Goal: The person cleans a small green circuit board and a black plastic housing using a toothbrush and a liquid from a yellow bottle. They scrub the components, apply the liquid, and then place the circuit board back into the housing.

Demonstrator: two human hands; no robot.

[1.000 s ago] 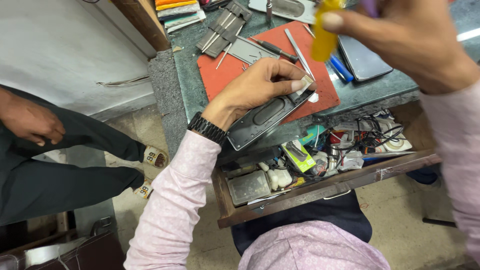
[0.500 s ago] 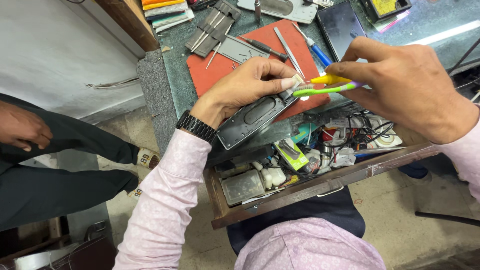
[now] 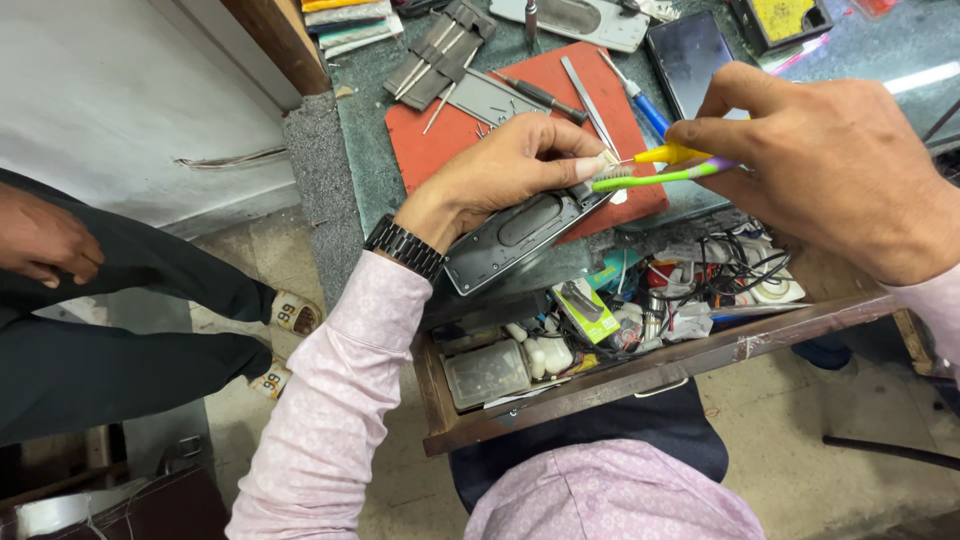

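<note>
- Left hand (image 3: 510, 165): closed over the far end of a dark grey device casing (image 3: 520, 232), thumb and fingertips pinning it down at the edge of the red work mat (image 3: 440, 150).
- Casing lies flat on the table (image 3: 350, 130), long axis on a diagonal from near-left to far-right; its near end juts over the open drawer (image 3: 600, 385).
- Right hand (image 3: 840, 170): closed in a pinch on a green-handled toothbrush (image 3: 655, 177), with a yellow-handled tool (image 3: 670, 153) held in the same grip.
- Key relation: brush handle runs near level, bristle head pointing left from the right hand, meeting the casing's far end just by the left fingertips. Right hand is the one working; left only steadies.
- Around: tweezers (image 3: 590, 90), blue-handled screwdriver (image 3: 645, 105), dark phone (image 3: 690, 55) on the table beyond; drawer crammed with cables and small parts.
- Another person's hand (image 3: 40, 235) at far left, well apart.
</note>
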